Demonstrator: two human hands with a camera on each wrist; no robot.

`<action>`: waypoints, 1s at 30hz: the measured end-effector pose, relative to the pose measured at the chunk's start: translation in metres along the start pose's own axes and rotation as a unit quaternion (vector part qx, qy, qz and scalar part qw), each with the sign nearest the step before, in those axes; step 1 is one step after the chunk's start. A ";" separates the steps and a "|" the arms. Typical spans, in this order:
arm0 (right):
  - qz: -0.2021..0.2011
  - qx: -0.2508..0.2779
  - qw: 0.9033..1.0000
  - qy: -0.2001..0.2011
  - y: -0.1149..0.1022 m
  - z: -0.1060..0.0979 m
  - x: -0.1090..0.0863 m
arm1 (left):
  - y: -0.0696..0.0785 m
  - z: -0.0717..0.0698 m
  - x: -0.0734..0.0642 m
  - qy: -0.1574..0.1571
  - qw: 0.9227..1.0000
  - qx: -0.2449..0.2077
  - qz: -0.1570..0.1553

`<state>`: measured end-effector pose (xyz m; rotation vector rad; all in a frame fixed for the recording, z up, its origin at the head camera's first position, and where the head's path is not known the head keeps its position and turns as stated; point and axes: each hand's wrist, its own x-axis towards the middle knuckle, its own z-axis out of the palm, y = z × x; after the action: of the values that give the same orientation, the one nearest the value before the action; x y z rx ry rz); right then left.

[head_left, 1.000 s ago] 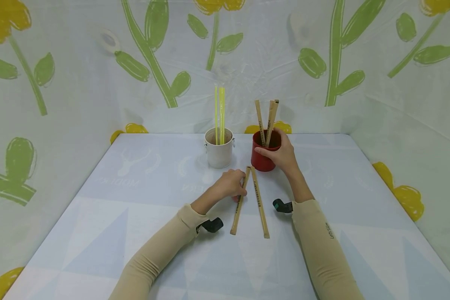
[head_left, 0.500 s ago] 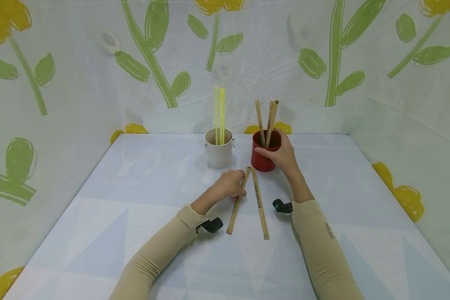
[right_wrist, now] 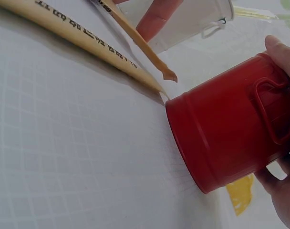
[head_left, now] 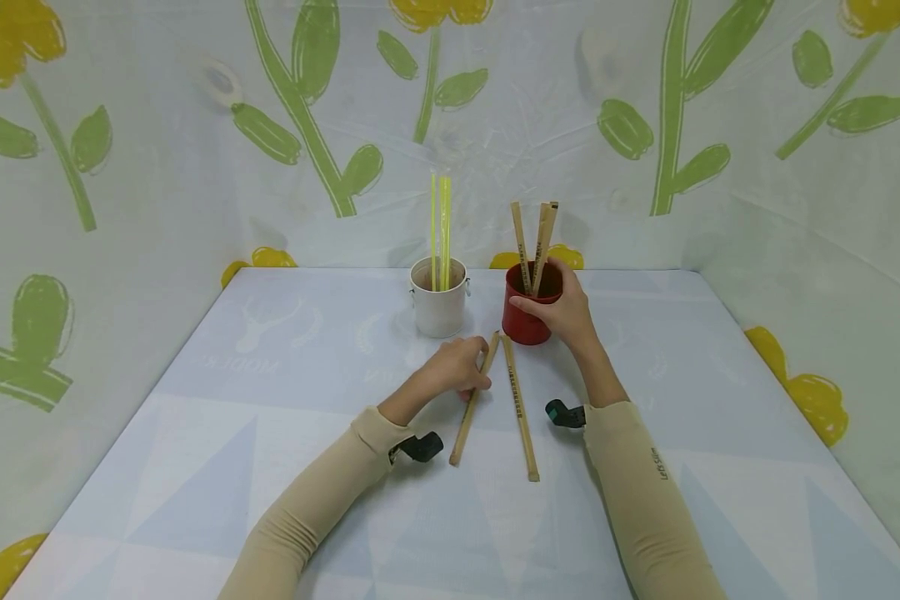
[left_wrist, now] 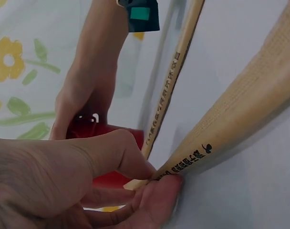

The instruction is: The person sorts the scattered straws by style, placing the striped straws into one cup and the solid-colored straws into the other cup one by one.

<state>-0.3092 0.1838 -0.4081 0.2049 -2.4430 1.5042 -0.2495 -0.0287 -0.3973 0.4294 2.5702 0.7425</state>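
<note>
My left hand pinches a slim stick in a brown paper wrapper between thumb and fingers, near its far end. Dark printing shows on that wrapper in the left wrist view. A second paper-wrapped stick lies on the table just to its right. My right hand grips the red metal pail around its right side, thumb at the front. Several similar wrapped sticks stand in that pail, leaning apart. In the right wrist view, the pail shows its folded wire handle.
A white pail holding several yellow sticks stands left of the red one, near the table's back edge. Flower-printed sheeting rises behind and at both sides.
The near end of the pinched stick has swung left, away from the second stick, and its far end has tipped up slightly. My right hand stays on the red pail.
</note>
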 end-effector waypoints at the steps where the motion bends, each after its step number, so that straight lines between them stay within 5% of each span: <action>1: -0.001 0.000 1.000 0.000 0.000 0.000 0.000 | 0.000 -0.001 0.000 0.002 1.000 -0.001 0.000; 17: -0.006 -0.001 1.000 -0.001 0.001 0.000 0.000 | -0.002 -0.008 -0.003 0.031 0.998 -0.038 0.044; 30: -0.006 -0.001 1.000 -0.001 0.001 0.000 0.000 | -0.002 -0.014 -0.002 0.114 0.984 -0.093 0.100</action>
<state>-0.3094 0.1839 -0.4087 0.2214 -2.4408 1.4961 -0.2548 -0.0377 -0.3871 0.5786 2.6588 1.1530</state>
